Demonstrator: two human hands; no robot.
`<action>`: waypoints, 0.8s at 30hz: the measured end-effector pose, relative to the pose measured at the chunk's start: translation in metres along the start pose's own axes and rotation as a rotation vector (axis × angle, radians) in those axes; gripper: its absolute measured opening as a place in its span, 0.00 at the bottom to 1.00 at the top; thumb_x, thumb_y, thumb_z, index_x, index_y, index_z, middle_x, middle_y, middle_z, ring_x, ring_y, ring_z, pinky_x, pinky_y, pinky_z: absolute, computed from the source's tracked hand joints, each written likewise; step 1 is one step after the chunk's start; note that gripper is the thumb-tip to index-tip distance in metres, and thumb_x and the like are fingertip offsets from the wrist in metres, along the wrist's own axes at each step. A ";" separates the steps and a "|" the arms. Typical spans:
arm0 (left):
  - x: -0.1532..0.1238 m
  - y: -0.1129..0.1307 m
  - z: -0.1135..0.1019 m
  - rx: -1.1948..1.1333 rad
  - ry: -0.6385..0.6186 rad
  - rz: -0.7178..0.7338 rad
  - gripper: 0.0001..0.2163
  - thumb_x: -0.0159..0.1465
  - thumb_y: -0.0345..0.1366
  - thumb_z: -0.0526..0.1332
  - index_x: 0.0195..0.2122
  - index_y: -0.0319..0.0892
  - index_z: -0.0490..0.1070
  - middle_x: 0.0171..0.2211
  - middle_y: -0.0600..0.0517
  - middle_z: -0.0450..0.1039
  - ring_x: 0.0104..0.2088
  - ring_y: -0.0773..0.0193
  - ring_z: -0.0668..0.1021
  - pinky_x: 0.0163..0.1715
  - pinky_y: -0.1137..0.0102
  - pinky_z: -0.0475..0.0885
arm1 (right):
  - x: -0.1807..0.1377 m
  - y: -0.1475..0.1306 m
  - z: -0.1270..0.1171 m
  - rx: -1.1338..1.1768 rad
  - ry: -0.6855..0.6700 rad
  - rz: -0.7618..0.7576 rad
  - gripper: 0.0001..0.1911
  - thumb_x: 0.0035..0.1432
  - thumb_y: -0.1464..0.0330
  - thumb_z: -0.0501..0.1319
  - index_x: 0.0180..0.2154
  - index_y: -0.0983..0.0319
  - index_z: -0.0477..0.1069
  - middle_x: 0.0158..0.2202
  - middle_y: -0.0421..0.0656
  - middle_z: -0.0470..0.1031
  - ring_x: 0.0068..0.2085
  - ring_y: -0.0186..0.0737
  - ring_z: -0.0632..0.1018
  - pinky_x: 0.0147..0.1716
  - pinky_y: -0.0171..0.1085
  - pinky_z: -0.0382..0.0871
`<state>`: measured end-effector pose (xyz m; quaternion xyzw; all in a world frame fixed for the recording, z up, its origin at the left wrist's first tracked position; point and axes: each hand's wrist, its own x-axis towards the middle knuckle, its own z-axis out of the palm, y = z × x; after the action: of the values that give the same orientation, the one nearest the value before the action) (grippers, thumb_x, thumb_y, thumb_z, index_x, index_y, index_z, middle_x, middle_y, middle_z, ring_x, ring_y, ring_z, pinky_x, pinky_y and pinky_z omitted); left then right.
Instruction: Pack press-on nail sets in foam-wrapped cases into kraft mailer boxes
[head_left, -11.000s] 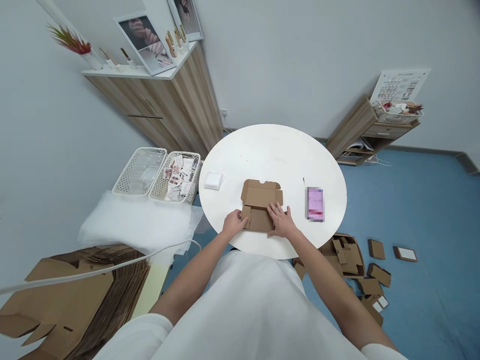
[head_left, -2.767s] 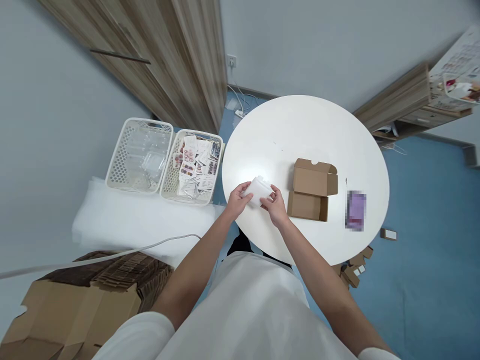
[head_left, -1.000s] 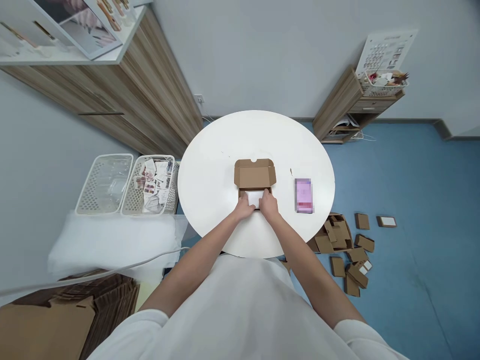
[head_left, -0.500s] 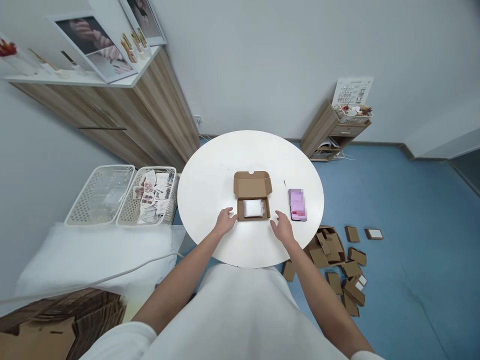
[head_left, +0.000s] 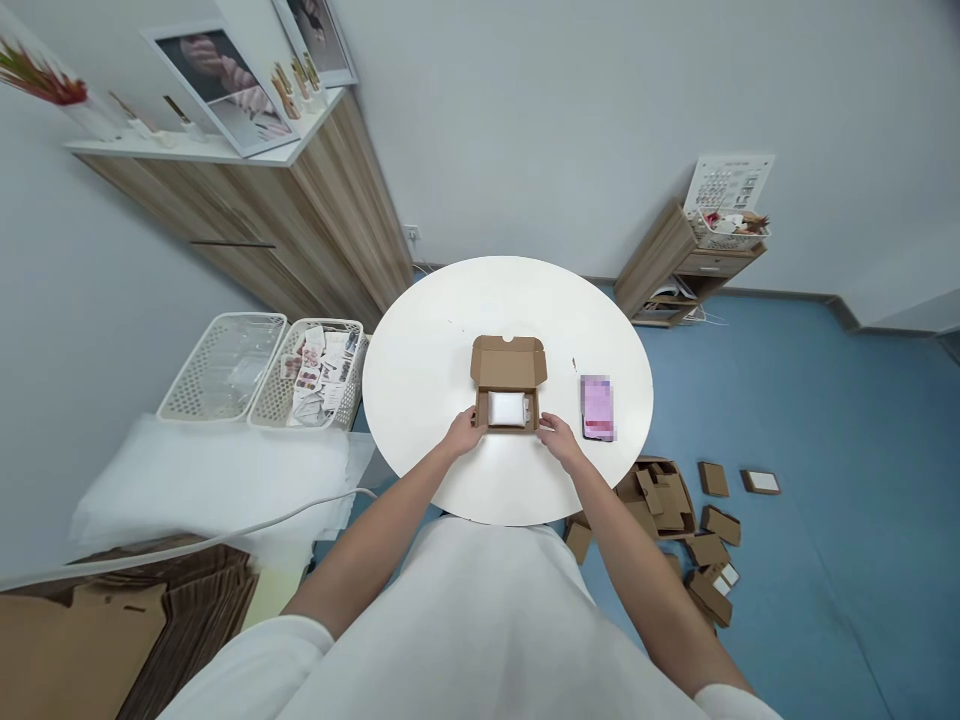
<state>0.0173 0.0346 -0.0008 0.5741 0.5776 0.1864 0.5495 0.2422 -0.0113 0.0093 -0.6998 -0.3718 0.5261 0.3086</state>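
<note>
An open cardboard box (head_left: 508, 372) stands on the white round table (head_left: 420, 340), its lid raised at the back. Inside it lies a white padded packet (head_left: 507, 409), with something small at its right edge. My left hand (head_left: 462, 433) is closed on the box's front left corner, fingers along the side wall. At the opposite front corner, my right hand (head_left: 559, 440) grips the right side, with the thumb near the front edge. To the right of that hand lies a phone (head_left: 598, 408) with a pixelated pink and purple screen.
Two white baskets (head_left: 259, 330) stand left of the table, one holding printed cards. Below them are white foam sheets (head_left: 202, 480) and stacked flat cardboard (head_left: 202, 620). Several small boxes (head_left: 712, 478) and a larger carton (head_left: 679, 500) lie on the floor at right.
Both hands have moved inward from beside the box and now hold its two front corners. The whole view has shifted slightly; the box still sits on the table.
</note>
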 end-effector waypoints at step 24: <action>-0.010 -0.011 0.004 0.120 0.215 -0.158 0.24 0.56 0.37 0.58 0.54 0.39 0.59 0.50 0.43 0.65 0.45 0.60 0.72 0.42 0.70 0.66 | 0.011 0.021 -0.006 -0.158 0.051 -0.027 0.21 0.46 0.64 0.55 0.44 0.62 0.66 0.39 0.44 0.72 0.37 0.37 0.74 0.39 0.37 0.65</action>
<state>0.0132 0.0212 -0.0072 0.5355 0.6865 0.1683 0.4622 0.2535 -0.0137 -0.0119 -0.7301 -0.4133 0.4730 0.2690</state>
